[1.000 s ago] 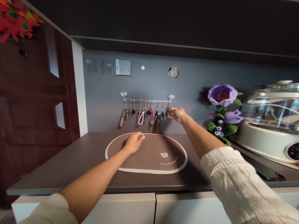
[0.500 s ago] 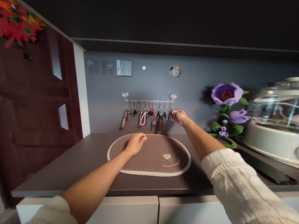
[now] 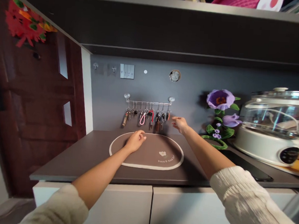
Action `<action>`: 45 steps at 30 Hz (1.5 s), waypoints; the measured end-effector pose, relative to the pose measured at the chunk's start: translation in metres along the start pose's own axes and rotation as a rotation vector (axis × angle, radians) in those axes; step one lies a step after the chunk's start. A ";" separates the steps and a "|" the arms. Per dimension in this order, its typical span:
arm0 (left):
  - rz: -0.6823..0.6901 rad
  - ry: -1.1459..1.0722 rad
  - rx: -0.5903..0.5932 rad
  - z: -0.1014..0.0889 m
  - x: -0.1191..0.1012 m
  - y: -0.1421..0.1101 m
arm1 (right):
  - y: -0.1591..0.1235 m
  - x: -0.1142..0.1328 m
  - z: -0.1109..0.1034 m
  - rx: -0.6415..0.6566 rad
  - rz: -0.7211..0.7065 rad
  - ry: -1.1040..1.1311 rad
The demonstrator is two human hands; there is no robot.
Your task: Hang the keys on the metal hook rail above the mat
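Several bunches of keys hang from a clear hook rail [image 3: 148, 102] on the grey wall. Among them are a pink strap [image 3: 142, 118], a red strap [image 3: 152, 116] and a brown fob [image 3: 125, 119] at the left end. Just right of the last key bunch [image 3: 168, 116] is my right hand [image 3: 179, 124], apart from it, fingers stretched toward the rail and nothing visible in them. My left hand [image 3: 136, 141] is over the brown oval mat [image 3: 148, 156], its fingers loosely bent and apart, with nothing seen in it.
Purple artificial flowers [image 3: 220, 99] stand right of my right hand, beside a white appliance with a clear cover [image 3: 265, 144]. A black phone [image 3: 248, 166] lies on the counter [image 3: 85, 155]. Overhead runs a dark shelf [image 3: 155, 27]; a dark red door [image 3: 56, 126] is at left.
My right hand has let go of the key bunch at the rail's right end and drawn slightly away to the right. My left hand stays over the mat. The view has tilted up and shifted.
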State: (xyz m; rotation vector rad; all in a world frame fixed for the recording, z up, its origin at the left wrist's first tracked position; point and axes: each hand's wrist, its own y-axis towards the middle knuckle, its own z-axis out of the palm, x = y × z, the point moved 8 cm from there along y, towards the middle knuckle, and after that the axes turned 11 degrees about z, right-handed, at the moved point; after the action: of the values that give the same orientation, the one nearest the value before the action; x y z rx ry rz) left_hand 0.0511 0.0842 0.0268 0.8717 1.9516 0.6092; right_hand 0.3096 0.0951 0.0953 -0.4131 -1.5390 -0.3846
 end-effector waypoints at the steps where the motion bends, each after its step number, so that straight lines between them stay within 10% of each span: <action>1: -0.008 -0.044 -0.013 -0.003 -0.005 0.000 | -0.008 -0.002 0.001 0.030 -0.001 -0.006; 12: 0.103 -0.381 -0.024 -0.053 -0.080 -0.013 | -0.127 -0.011 0.042 0.471 -0.327 0.081; 27: 0.049 -0.413 0.091 -0.045 -0.073 -0.077 | -0.192 -0.052 0.046 0.624 -0.507 -0.117; 35: -0.113 -0.453 0.032 -0.052 -0.051 -0.064 | -0.162 -0.048 0.038 0.546 -0.366 -0.071; 45: -0.281 -0.033 -0.299 -0.108 0.039 0.013 | -0.026 -0.022 0.023 0.070 -0.303 -0.181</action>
State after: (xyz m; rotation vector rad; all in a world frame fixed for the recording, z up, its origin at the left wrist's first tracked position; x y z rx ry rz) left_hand -0.0524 0.1147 0.0672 0.4115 1.8491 0.6906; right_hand 0.2763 0.0832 0.0739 -0.1622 -1.7932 -0.5376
